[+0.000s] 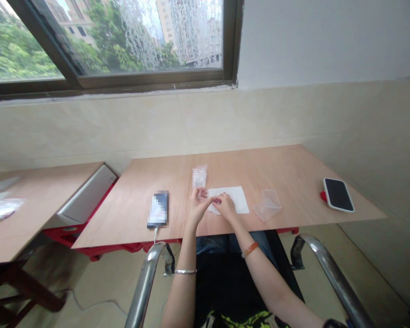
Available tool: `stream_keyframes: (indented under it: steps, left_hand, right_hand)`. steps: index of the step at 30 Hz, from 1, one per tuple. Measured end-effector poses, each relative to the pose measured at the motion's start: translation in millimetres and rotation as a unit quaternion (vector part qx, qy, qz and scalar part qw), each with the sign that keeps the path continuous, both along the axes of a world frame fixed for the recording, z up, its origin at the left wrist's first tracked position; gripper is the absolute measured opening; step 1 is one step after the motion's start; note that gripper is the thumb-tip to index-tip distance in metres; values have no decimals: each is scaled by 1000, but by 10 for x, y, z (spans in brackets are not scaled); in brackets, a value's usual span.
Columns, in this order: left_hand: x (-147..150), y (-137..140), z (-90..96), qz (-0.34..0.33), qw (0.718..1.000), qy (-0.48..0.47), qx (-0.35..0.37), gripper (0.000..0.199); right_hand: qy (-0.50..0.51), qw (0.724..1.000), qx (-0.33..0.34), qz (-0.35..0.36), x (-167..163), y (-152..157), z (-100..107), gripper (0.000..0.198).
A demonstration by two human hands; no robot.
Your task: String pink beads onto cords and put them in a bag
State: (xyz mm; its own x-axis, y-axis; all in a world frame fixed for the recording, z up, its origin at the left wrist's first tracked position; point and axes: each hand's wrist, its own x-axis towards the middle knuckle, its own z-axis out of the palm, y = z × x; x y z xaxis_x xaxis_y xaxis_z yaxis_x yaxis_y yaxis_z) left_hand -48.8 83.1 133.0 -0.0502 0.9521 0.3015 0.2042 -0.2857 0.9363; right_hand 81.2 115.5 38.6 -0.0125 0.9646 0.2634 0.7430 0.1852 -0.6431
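My left hand (198, 208) is closed over the table, with a thin pinkish looped strand (202, 194) among its fingers. Thumb and fingers of my right hand (225, 206) are pinched together and meet my left thumb. Between the two sets of fingertips is a tiny reddish bit, too small to name. Under and beside the hands lies a white sheet of paper (239, 199). Just beyond my left hand are clear plastic zip bags (200, 175). To the right of the paper rests another clear plastic bag (268, 205).
On the wooden tabletop (177, 177), a phone (158, 210) with a white cable lies left of my hands. A white-framed dark-screen device (339, 195) rests at the right on something red. Metal armrests (146, 284) flank me. Another table (37, 191) stands at left.
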Motion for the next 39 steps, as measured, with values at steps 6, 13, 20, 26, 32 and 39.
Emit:
stream_keyframes:
  steps: [6, 13, 20, 26, 32, 39]
  left_hand:
    - [18, -10, -31, 3, 999, 45, 25, 28]
    - [-1, 64, -237, -17, 998, 46, 29, 26]
    - [123, 72, -352, -33, 999, 23, 3, 29]
    - [225, 56, -331, -56, 998, 21, 24, 28]
    - [208, 84, -339, -35, 999, -31, -13, 31]
    - [185, 51, -239, -49, 999, -16, 11, 33]
  right_hand:
    - [8, 1000, 5, 3, 35, 8, -56, 8]
    - [183, 982, 42, -13, 134, -40, 44, 11]
    - [298, 950, 85, 22, 300, -210, 779, 23]
    - [287, 955, 57, 55, 248, -263, 889, 23]
    - [200, 975, 40, -84, 373, -49, 402, 20]
    - [34, 995, -25, -92, 430, 22, 44, 15]
